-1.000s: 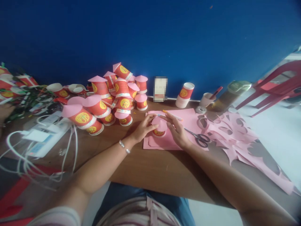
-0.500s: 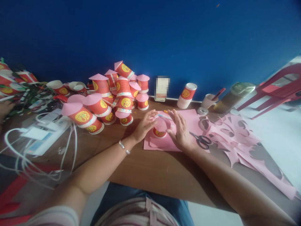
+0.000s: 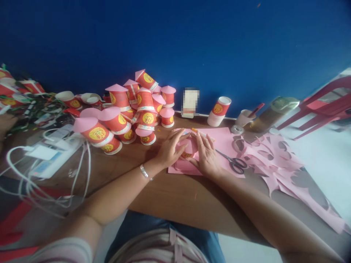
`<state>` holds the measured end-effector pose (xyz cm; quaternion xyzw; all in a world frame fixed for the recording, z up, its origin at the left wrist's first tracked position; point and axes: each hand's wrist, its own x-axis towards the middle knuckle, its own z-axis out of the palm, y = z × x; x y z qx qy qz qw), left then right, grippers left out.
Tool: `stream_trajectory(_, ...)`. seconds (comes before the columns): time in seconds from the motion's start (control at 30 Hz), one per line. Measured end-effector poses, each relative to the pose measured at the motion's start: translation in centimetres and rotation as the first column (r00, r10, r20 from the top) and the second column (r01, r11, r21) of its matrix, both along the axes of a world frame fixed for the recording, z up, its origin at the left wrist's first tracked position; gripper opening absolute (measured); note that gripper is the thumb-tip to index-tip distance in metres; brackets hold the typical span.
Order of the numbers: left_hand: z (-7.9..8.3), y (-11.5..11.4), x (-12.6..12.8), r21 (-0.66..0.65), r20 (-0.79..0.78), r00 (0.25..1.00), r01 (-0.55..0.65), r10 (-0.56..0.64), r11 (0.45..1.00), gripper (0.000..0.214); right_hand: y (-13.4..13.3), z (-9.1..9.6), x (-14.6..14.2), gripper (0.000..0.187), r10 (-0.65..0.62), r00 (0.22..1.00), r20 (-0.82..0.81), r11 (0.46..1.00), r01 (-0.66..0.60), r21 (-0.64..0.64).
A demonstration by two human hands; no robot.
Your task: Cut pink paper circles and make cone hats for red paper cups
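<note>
Pink paper, shaped as a shallow cone roof (image 3: 192, 147), sat over a small red paper cup with a yellow emblem (image 3: 188, 155), and both seemed to stand on flat pink paper sheets (image 3: 225, 138) on the brown wooden table (image 3: 159, 197). Uneven pressure from the two sides could have pushed the cone roof off centre or creased it, and a harder squeeze could have dented the cup's thin wall. The sheets looked loose, so a sideways shove might have made them slide. Metal scissors with black handles (image 3: 233, 161) lay just beside the right wrist, where an outward swing of that arm could have knocked them.

Both forearms reached forward and angled inward. The left hand (image 3: 170, 151) curved round the cup's left side, its thumb across the near slope of the cone roof. The right hand (image 3: 207, 157) leaned over the opposite side, fingers pointing away, thumb stretched inward near the cup's base. Cone roof and cup were enclosed between the hands, but whether either was clamped tight could not be told, some fingertips being hidden
</note>
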<state>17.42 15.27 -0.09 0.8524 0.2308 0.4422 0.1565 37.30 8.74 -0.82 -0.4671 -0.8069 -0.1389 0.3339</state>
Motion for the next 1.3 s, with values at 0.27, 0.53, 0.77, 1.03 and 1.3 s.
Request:
stream_trajectory(0.27, 0.13, 0.05, 0.06, 0.070, 0.024, 0.999, -0.038, 0.037, 0.997, 0.058, -0.19, 0.51, 0.29, 0.092, -0.024, 0.999, 0.023, 1.000, 0.024, 0.013)
stream_trajectory(0.53, 0.21, 0.09, 0.01, 0.086, 0.032, 0.998, -0.053, 0.050, 0.995, 0.055, -0.02, 0.49, 0.74, 0.090, -0.019, 1.000, 0.006, 1.000, 0.019, 0.017)
stream_trajectory(0.77, 0.18, 0.00, -0.07, 0.030, 0.046, 0.999, -0.022, 0.021, 0.999, 0.055, -0.24, 0.65, 0.61, 0.091, -0.007, 1.000, -0.010, 1.000, 0.007, -0.016)
stream_trajectory(1.03, 0.23, 0.05, -0.19, 0.055, 0.033, 0.998, -0.055, 0.053, 0.997, 0.051, -0.09, 0.43, 0.78, 0.093, 0.008, 1.000, 0.028, 0.999, -0.009, 0.053)
stream_trajectory(1.3, 0.35, 0.07, -0.25, 0.068, 0.037, 0.998, -0.050, 0.047, 0.996, 0.052, -0.19, 0.58, 0.73, 0.093, 0.028, 1.000, 0.010, 0.999, -0.029, 0.039)
